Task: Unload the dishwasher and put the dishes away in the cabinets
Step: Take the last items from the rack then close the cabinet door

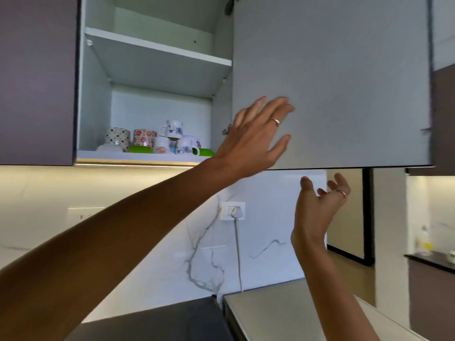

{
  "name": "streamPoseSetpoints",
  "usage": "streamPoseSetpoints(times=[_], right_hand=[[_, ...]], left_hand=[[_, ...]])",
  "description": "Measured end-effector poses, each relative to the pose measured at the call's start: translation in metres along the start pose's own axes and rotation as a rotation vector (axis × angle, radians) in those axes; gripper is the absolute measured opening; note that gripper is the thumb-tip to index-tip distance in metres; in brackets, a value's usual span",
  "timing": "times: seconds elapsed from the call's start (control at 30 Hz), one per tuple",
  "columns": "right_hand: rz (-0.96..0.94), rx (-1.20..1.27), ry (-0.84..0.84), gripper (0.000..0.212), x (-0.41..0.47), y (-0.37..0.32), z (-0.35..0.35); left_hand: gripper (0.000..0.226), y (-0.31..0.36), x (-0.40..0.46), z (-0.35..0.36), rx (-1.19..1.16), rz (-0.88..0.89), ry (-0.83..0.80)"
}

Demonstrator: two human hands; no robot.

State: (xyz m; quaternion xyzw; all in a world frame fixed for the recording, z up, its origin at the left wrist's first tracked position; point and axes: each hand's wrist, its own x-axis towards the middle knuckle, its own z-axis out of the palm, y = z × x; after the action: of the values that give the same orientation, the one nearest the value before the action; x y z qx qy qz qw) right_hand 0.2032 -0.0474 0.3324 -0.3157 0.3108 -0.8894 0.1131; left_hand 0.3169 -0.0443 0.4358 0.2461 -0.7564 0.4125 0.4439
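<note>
**Cabinet door swung open, both hands raised near it**

Cups and mugs (157, 140) stand on the bottom shelf of the open wall cabinet (98, 94) at the upper left of the frame: two patterned tumblers, several white floral mugs stacked in two tiers, and green dishes (140, 149) beside them. The shelf above (157, 48) shows only its white board. The grey cabinet door (344, 82) fills the upper right, hinged at its left edge.

Below the cabinet runs a lit white marble backsplash (266, 242) with grey veins. A wall socket (232, 210) sits at the centre, a plug in it and a cord hanging down. A dark counter (160, 321) and a pale appliance top (275, 313) lie along the bottom edge. At the far right, a doorway and another dark countertop.

The left hand (256, 136) reaches up in front of the door's inner face, fingers straight and spread, a ring on one; whether they touch the panel cannot be told. The right hand (317, 205) hangs just under the door's lower edge, palm up, fingers loosely curled, holding nothing.
</note>
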Motion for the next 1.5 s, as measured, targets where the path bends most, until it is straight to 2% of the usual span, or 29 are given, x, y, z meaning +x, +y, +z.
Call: streamPoseSetpoints(times=[0.1,0.2,0.4,0.6,0.73,0.87,1.0,1.1,1.2,1.27,1.4,1.5], right_hand=[[0.024,0.069,0.034,0.07,0.018,-0.015,-0.023],[-0.022,0.081,-0.021,0.076,0.032,-0.026,-0.039],[-0.101,0.039,-0.216,0.059,0.05,-0.037,-0.065],[-0.153,0.006,-0.357,0.065,0.058,-0.034,-0.077],[-0.216,0.004,-0.446,0.065,0.055,-0.039,-0.082],[-0.266,0.011,-0.529,0.066,0.043,-0.043,-0.084],[-0.325,0.002,-0.635,0.065,0.025,-0.046,-0.08],[-0.395,-0.008,-0.723,0.057,0.008,-0.046,-0.072],[-0.52,-0.001,-0.825,0.066,-0.009,-0.044,-0.058],[-0.602,-0.004,-0.869,0.064,-0.013,-0.041,-0.05],[-0.703,0.002,-0.914,0.063,-0.037,-0.034,-0.014],[-0.721,-0.01,-1.034,0.061,-0.059,-0.032,0.017]], left_hand=[[0.053,0.042,0.023,-0.001,0.056,0.156,-0.008],[0.057,0.069,0.043,-0.001,0.064,0.271,-0.016],[0.057,0.105,0.069,0.008,0.086,0.398,0.045],[0.053,0.126,0.093,0.019,0.167,0.493,0.028],[0.05,0.132,0.093,0.022,0.216,0.466,0.012],[0.043,0.134,0.083,0.005,0.185,0.452,0.083],[0.052,0.117,0.062,-0.022,0.13,0.394,0.113],[0.056,0.103,0.041,-0.048,0.1,0.318,0.078],[0.051,0.083,0.017,-0.078,0.07,0.234,0.023],[0.046,0.071,0.001,-0.092,0.066,0.18,0.011],[0.042,0.04,-0.033,-0.123,0.186,0.03,-0.018],[0.042,0.014,-0.058,-0.145,0.313,-0.099,-0.029]])
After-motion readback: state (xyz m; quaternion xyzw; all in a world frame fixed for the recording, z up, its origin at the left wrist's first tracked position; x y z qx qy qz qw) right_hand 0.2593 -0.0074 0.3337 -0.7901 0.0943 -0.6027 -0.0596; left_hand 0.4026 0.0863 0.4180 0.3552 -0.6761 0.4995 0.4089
